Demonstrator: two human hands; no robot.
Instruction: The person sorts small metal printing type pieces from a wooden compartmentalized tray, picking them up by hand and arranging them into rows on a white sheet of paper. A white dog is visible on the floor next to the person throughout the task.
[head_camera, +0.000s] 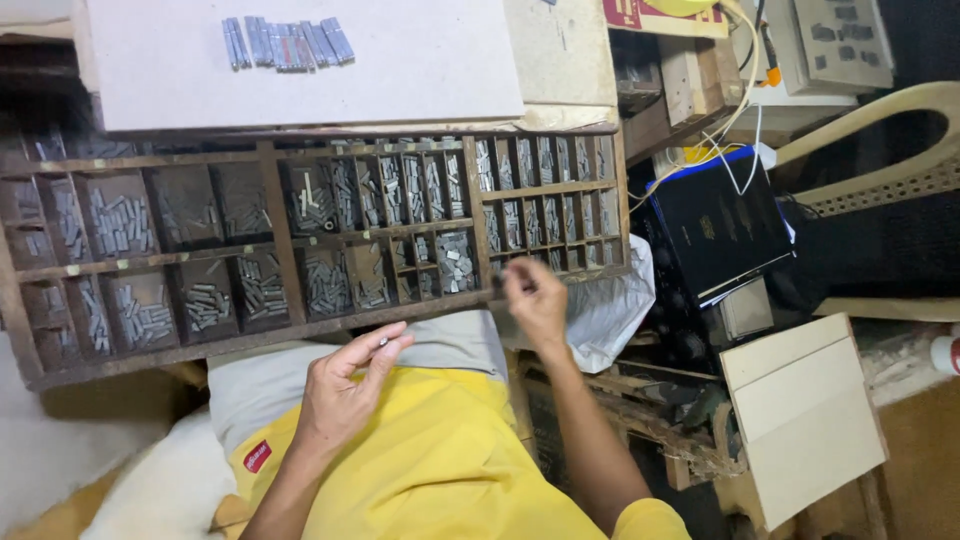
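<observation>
Type case (270, 165), wooden, many compartments of grey metal sorts, spanning left to centre. Left hand (345, 385) near, fingers pinching one small sort (383, 342) just below case edge. Right hand (535, 298) at case's near right corner, fingertips closed, contents blurred, cannot tell. Row of sorts (288, 43) on far board (300, 85). One black book (715, 230) right.

A letterpress printing workshop: a wooden type case (300, 240) with many small compartments holds grey metal type sorts (120, 225), and more sorts lie in a row (288, 44) on a pale board (400, 70). Worn wooden shelves (680, 90) and clutter crowd the side.
</observation>
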